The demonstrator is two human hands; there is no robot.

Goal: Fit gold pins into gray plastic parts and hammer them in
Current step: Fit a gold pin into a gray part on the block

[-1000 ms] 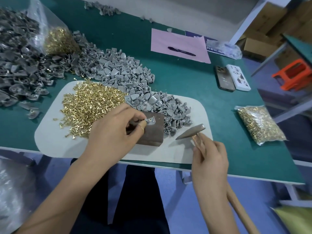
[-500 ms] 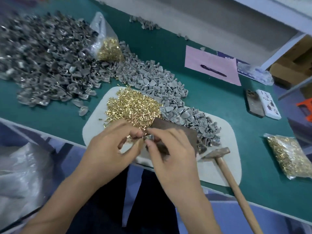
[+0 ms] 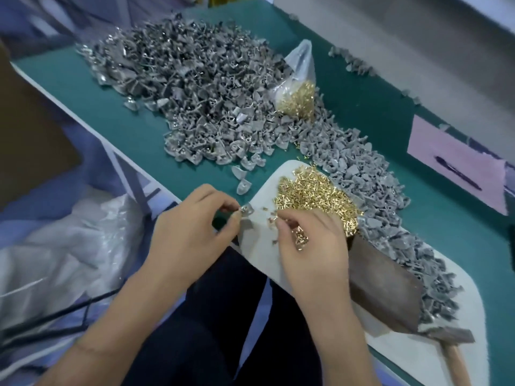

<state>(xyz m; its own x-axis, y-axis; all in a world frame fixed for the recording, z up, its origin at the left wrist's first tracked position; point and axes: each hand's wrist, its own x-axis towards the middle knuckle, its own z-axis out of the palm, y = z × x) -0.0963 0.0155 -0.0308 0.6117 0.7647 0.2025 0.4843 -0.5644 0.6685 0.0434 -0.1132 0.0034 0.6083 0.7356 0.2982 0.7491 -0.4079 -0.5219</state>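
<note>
Here the left hand (image 3: 192, 235) pinches a gray part (image 3: 246, 211); the right hand (image 3: 312, 246) picks at gold pins (image 3: 312, 196).

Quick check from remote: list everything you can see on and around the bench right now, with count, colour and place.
table: one, green top.
gray plastic parts: large pile, back left, running on along the pad's far edge.
loose gold pins: one heap, on the pad.
white pad: one, near table edge.
bag of pins: one, clear plastic, gold pins inside, resting on the gray pile.
brown block: one, dark, on the pad at right.
hammer: one, wooden handle, bottom right.
pink paper: one sheet, far right, dark pen on it.
plastic sheeting: pale, below the table, left.
left hand: pinches one gray part.
right hand: fingers at the gold heap; grip unclear.
</note>
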